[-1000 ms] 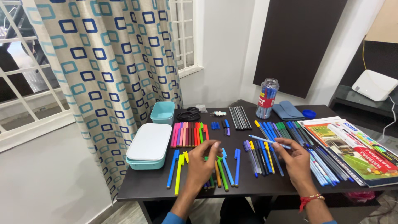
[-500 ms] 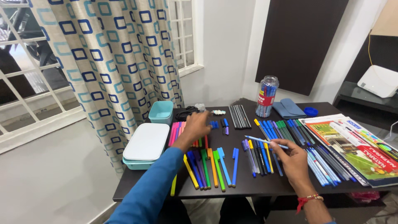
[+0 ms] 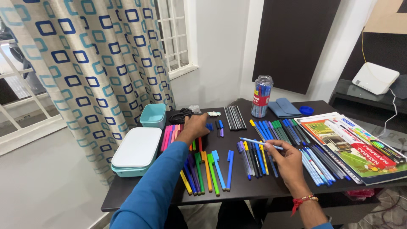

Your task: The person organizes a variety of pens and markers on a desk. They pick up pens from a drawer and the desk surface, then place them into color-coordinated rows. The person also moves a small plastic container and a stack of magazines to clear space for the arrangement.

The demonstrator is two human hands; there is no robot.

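Two hands engaged: right hand (image 3: 285,157) pinching a blue pen (image 3: 259,143) above the pen rows; left hand (image 3: 196,126) spread over small caps (image 3: 209,126). Grip one cap only; avoid disturbing markers (image 3: 169,136).

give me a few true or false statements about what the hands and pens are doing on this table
1. The right hand holds a light blue pen. True.
2. The left hand rests on the white box lid. False: it reaches over the row of coloured markers, apart from the lid.
3. The clear jar stands upright with pens inside. True.
4. The small teal tub is full of pens. False: no pens show in it.
5. The books lie at the table's right side. True.
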